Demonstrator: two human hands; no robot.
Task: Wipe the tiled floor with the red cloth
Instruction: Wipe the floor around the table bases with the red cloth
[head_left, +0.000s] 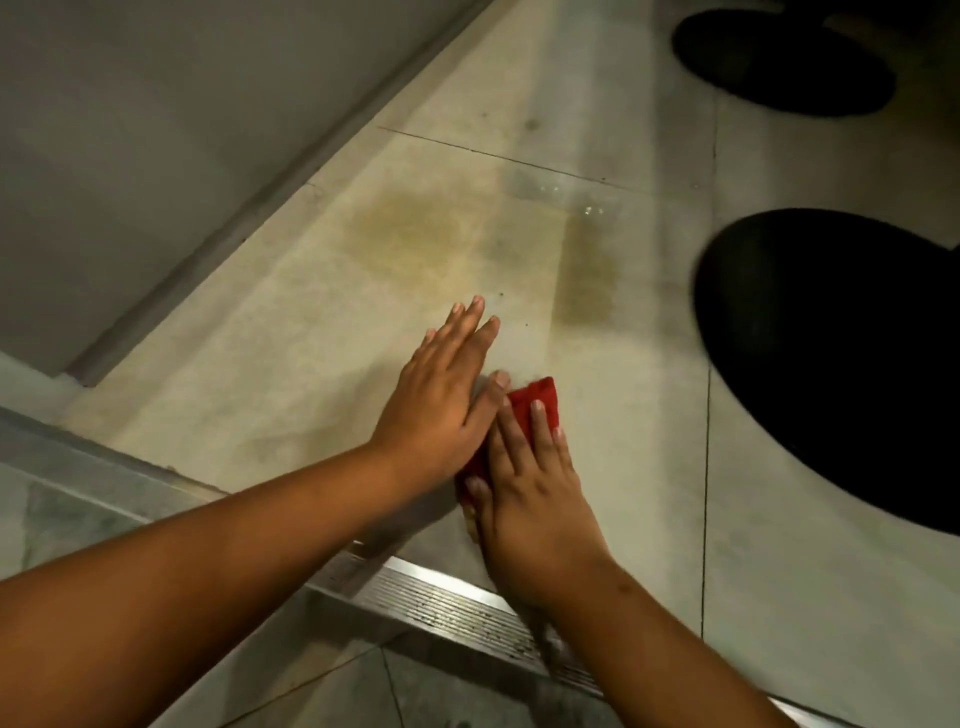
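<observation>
Both bare forearms reaching in from the lower edge, left from 8 o'clock, right from 5 o'clock, meeting near the middle of the view. Left hand (441, 400) flat and released, fingers straight and close together, pointing toward 1 o'clock, palm down on the tiled floor (291, 332), thumb lying over the near edge of the red cloth (540, 405). Right hand (530, 478) also spread flat, not clenched, pressing down on the cloth just beside the left hand, fingers aimed at 12 o'clock, thumb touching the cloth's lower end. Red cloth bunched and soft, mostly hidden under both hands, only a rounded fold showing at 12 o'clock of the right fingers and a strip between the two wrists. Floor of large pale smooth tiles with thin dark joints, yellowish-brown stains (410, 234) at 12 o'clock of the hands, a few small glints beyond. Ribbed metal threshold strip (447, 603) running diagonally under the right wrist. Two dark rounded shapes (831, 364) at 2 o'clock, blurred, identity unclear. Grey wall panel (156, 130) at 10 o'clock.
</observation>
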